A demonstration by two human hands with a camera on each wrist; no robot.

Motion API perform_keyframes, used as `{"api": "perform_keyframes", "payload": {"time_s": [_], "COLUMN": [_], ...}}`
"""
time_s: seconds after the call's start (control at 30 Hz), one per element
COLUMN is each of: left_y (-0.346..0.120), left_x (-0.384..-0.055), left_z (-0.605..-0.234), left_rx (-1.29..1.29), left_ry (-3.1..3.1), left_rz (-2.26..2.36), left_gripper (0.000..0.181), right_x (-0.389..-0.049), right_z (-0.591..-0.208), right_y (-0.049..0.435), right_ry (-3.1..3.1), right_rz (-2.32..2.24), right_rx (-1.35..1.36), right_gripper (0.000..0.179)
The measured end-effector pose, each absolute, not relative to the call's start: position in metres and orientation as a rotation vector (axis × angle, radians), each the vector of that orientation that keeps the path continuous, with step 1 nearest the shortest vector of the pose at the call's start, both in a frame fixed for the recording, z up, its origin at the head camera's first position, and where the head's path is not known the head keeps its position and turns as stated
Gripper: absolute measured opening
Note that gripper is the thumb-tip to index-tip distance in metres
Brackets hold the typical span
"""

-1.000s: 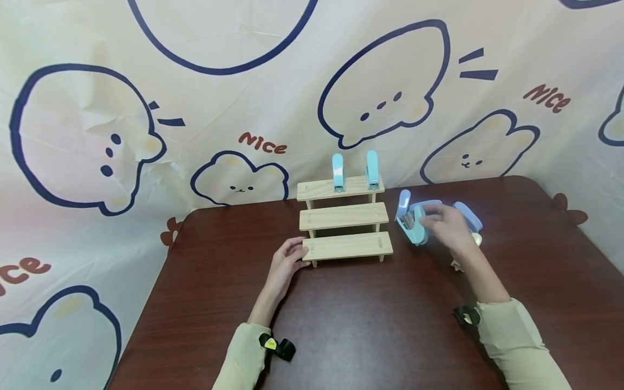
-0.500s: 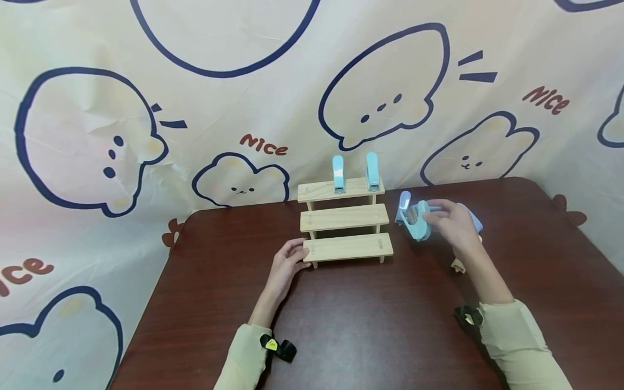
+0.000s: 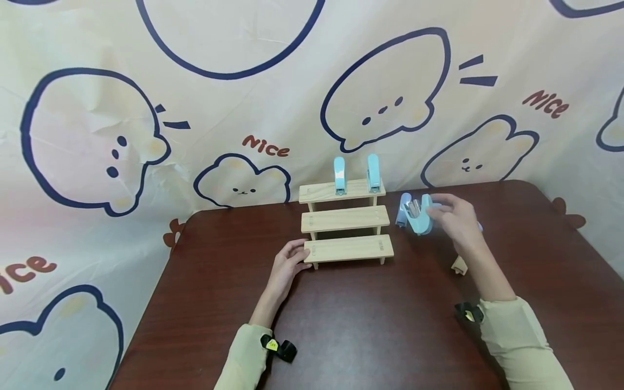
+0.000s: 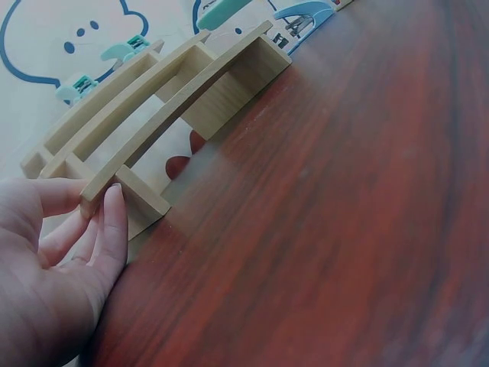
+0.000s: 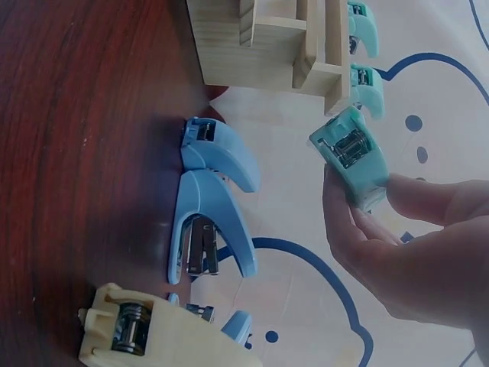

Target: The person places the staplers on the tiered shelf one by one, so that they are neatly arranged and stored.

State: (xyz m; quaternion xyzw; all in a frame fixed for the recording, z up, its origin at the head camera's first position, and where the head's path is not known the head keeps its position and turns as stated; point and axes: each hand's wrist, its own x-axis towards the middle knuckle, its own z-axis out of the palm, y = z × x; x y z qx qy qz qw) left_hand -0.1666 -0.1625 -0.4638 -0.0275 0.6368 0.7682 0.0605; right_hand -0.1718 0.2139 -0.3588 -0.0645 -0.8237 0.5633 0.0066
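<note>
A light wooden three-tier shelf point(image 3: 348, 249) stands on the table. My left hand point(image 3: 285, 268) pinches the left end of its lowest board, thumb above and fingertips below, as the left wrist view shows. My right hand point(image 3: 458, 219) grips a teal stapler point(image 3: 420, 218) to the right of the shelf. In the right wrist view that teal stapler point(image 5: 351, 153) is held between thumb and fingers, up off the table. Two more teal staplers, a left one point(image 3: 339, 176) and a right one point(image 3: 373, 173), stand on the top tier. The two lower tiers carry nothing.
Blue staplers point(image 5: 210, 218) rest on the table under the right hand, one point(image 3: 403, 208) right beside the shelf. A cream stapler point(image 5: 168, 329) lies nearer, mostly hidden by the right arm in the head view. A patterned cloth point(image 3: 263, 103) hangs behind the table.
My right hand has raised the teal stapler from among the blue staplers, upward and slightly right. The left hand keeps its hold on the shelf.
</note>
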Motion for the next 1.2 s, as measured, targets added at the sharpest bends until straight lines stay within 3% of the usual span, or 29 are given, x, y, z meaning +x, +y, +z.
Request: {"api": "perform_keyframes", "payload": {"time_s": [1.2], "left_y": [-0.163], "left_x": [-0.166], "left_z": [-0.465], "left_rx": [-0.069], "left_ry": [1.918], "left_rz": [2.347], "left_gripper": [0.038], "right_x": [-0.179], "right_z": [-0.337], "right_y": [0.203], "right_ry": [-2.48], "right_rz": [1.854], "right_rx": [-0.194], "right_gripper": [0.055]}}
